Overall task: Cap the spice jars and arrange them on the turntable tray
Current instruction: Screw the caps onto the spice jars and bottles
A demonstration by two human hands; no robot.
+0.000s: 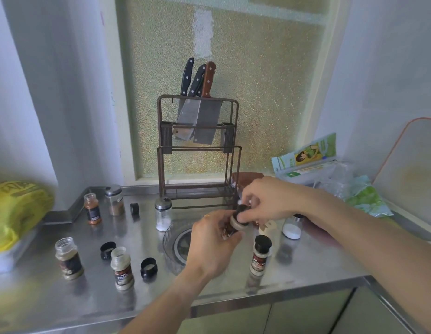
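Observation:
My left hand (213,242) grips a tilted spice jar (230,229) above the clear round turntable tray (169,239). My right hand (265,201) pinches a black cap (242,210) at the jar's mouth. On the steel counter, three jars stand uncapped: one with red powder (92,208), one at the left front (69,257) and one beside it (122,267). Loose black caps lie at the back (134,208), left of the middle jar (107,249) and right of it (148,266). A capped black-lidded jar (260,254) stands right of the tray.
A knife rack (198,150) holding several knives stands at the back. Glass shakers with metal lids sit at the back left (114,200), by the tray (163,213) and on the right (292,227). A yellow bag (14,208) lies on the left; packets (306,160) on the right.

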